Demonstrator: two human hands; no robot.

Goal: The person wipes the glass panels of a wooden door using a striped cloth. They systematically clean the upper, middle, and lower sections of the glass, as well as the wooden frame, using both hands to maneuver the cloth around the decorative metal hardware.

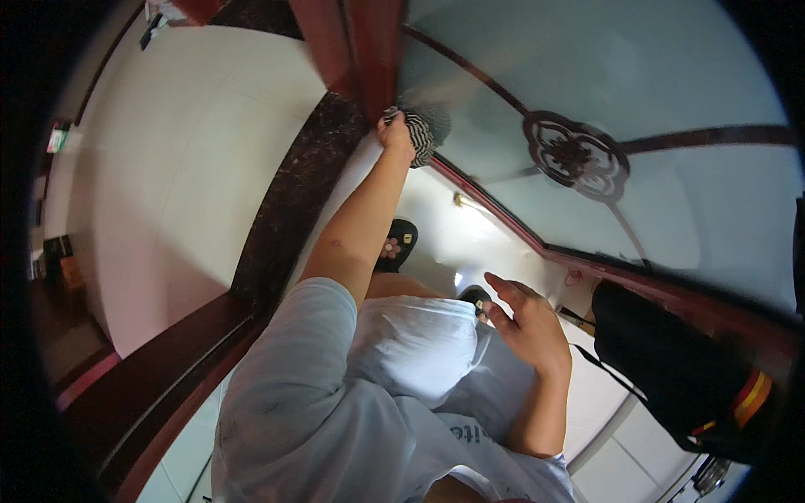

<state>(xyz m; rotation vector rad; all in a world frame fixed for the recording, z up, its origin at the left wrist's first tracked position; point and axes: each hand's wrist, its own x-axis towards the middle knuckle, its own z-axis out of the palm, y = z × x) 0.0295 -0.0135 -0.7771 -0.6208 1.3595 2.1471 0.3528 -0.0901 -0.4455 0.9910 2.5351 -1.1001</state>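
Observation:
My left hand (395, 135) reaches forward and grips a black-and-cream striped cloth (421, 138). The cloth lies at the lower left corner of a frosted glass door panel (679, 69), close to its red-brown frame (377, 56). A blurred reflection of the cloth shows in the glass. Thin dark bars on the panel meet at a flower-shaped ornament (575, 157). Nearer my body, my right hand (531, 324) hovers with its fingers apart and nothing in it.
A dark stone threshold (289, 182) borders the pale floor (182, 119) at left. Below me are my feet in black slippers (402, 236). Black fabric with a strap (660, 358) hangs at right. A small gold-coloured fitting (462, 200) sits near the door's bottom edge.

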